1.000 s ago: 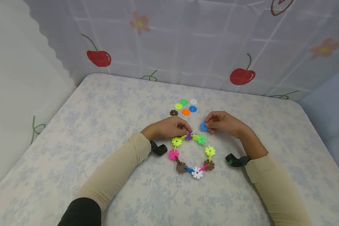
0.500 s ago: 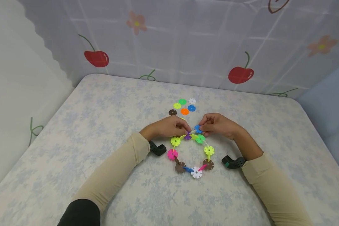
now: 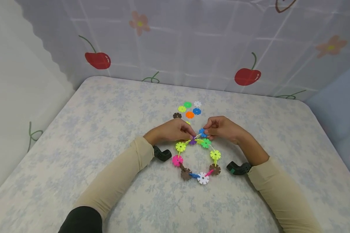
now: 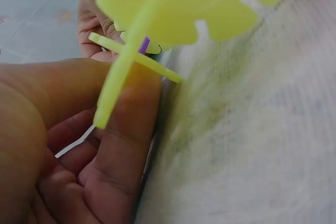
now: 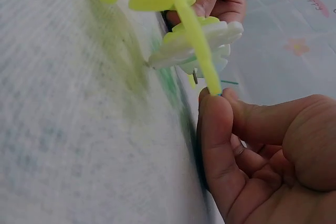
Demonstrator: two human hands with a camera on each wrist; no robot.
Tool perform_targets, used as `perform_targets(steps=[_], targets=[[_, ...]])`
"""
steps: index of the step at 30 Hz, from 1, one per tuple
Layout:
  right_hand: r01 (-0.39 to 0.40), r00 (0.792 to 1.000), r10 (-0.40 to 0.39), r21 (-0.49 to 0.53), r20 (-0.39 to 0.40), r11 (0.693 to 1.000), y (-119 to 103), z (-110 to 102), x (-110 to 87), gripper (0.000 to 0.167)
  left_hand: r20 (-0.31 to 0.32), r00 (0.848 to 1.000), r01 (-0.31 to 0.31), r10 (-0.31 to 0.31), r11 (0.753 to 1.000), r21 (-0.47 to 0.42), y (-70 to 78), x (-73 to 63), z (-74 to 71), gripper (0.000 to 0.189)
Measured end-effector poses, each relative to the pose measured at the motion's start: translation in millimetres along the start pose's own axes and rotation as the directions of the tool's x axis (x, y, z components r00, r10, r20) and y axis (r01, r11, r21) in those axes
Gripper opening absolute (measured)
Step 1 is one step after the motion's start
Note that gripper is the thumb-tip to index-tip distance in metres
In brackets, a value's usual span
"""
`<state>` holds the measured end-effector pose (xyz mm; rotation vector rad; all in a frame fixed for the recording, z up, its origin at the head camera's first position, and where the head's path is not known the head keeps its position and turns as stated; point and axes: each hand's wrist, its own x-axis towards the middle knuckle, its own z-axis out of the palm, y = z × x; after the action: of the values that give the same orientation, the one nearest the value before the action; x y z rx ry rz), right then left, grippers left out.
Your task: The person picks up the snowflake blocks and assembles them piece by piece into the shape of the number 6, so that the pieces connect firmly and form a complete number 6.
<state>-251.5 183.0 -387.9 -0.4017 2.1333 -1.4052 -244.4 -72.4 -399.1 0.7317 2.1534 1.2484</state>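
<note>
A ring of interlocked notched plastic discs lies on the table, including a yellow disc (image 3: 215, 154), a pink disc (image 3: 177, 160) and a white disc (image 3: 203, 178). At its far side my left hand (image 3: 172, 130) pinches a purple disc (image 3: 192, 141). From there a small white disc (image 3: 198, 136) sticks out to the right. My right hand (image 3: 225, 129) pinches a blue disc (image 3: 203, 132) against that white one; whether their slots are joined is too small to tell. In the left wrist view, yellow discs (image 4: 194, 11) cover much of the left hand's fingertips.
Several loose discs lie beyond the hands, among them an orange disc (image 3: 190, 115), a brown disc (image 3: 177, 115) and a green disc (image 3: 188, 105). Black wrist cameras, a left one (image 3: 162, 154) and a right one (image 3: 238, 168), flank the ring. A printed curtain (image 3: 175, 48) hangs behind the table.
My right hand has moved left with the blue disc, bringing it from apart to against the white disc. The left hand keeps its hold on the purple disc. The view has shifted slightly.
</note>
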Motion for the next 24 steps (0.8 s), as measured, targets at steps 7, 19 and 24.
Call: perform_targets(steps=[7,19,24], targets=[[-0.013,0.999,0.011,-0.047,-0.038,0.999,-4,7,3.3,0.005,-0.023,1.0,0.004,-0.005,0.999,-0.041,-0.5,-1.7,1.3,0.016],[0.006,1.0,-0.006,-0.083,-0.006,0.997,-4,6,3.2,0.011,0.003,0.999,0.038,-0.037,0.999,-0.011,1.7,-3.8,-0.8,0.014],[-0.012,0.998,0.0,-0.172,-0.067,0.985,-3,-3,5.5,0.019,0.035,0.998,0.049,-0.049,0.999,0.013,4.4,-5.6,-5.6,0.013]])
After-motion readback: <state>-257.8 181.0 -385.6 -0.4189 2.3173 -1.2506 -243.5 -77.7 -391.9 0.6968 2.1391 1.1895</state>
